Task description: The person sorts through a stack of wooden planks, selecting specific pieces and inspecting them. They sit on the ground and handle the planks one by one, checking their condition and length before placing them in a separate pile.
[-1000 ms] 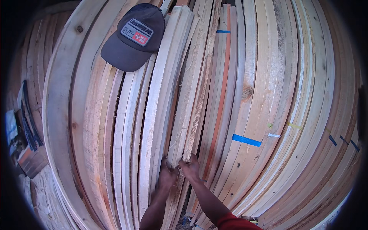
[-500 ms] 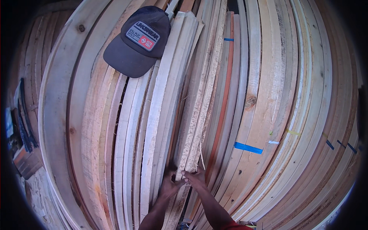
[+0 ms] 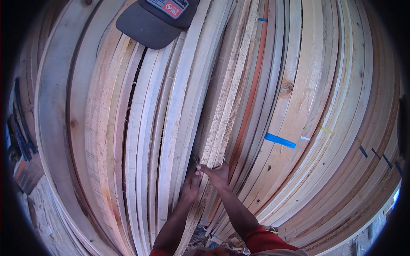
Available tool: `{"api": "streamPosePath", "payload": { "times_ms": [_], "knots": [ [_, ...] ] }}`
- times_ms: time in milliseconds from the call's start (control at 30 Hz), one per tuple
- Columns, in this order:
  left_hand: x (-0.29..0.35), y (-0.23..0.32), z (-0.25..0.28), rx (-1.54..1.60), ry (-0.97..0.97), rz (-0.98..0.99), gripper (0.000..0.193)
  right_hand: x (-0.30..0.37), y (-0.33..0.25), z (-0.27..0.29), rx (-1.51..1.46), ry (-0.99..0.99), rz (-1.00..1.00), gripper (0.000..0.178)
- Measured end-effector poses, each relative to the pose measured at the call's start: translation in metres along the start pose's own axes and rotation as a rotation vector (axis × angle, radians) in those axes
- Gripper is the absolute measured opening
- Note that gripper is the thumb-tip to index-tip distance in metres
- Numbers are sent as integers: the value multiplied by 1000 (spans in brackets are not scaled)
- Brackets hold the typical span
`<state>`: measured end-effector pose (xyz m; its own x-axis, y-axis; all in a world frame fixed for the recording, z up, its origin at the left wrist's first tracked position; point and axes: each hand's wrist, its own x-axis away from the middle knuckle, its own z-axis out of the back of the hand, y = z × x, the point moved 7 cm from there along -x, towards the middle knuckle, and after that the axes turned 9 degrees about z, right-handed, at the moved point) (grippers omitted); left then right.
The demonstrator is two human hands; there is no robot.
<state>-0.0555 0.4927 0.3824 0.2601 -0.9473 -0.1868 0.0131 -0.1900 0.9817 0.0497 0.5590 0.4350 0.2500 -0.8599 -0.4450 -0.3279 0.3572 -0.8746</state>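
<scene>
Rough-edged wooden boards [image 3: 217, 135] stand close together in the middle of a packed row of lumber. My right hand [image 3: 218, 175] wraps round their right side, its thumb reaching across the speckled edges toward the left. On the opposite side my left hand [image 3: 193, 181] is closed at the boards' left edge, its fingertips partly hidden in the dark gap there. The two hands nearly meet at the thumbs. Thin wood splinters stick out beside my right hand. A dark baseball cap [image 3: 149, 26] with a patch lies on the paler boards at the upper left.
Long pale boards [image 3: 143, 141] crowd in on the left, and more boards [image 3: 294, 115] fill the right. A reddish strip [image 3: 251, 98] runs between them. Blue tape [image 3: 280, 140] crosses some boards. Scraps lie at the bottom below my arms and at the left rim.
The view has shifted, so the cap sits higher and is partly cut off. Both hands now show farther up the picture, still at the same boards. More of my red sleeves has come into view.
</scene>
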Motion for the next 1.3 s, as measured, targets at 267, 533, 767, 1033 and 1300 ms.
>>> {"api": "streamPosePath", "payload": {
  "times_ms": [267,533,767,1033,1300],
  "knots": [
    [-2,1,16,-305,313,20,68,-50,-104,75,-33,102,145,70],
    [-16,1,4,-552,474,-144,73,-107,-93,93,89,154,330,70],
    [-22,4,-6,-780,436,-305,77,-173,-117,113,628,390,430,74],
    [-20,4,-10,-670,418,-69,88,-137,-39,133,906,570,406,86],
    [-22,31,-12,-679,481,15,88,-70,-44,106,1007,656,603,78]
  ]
}}
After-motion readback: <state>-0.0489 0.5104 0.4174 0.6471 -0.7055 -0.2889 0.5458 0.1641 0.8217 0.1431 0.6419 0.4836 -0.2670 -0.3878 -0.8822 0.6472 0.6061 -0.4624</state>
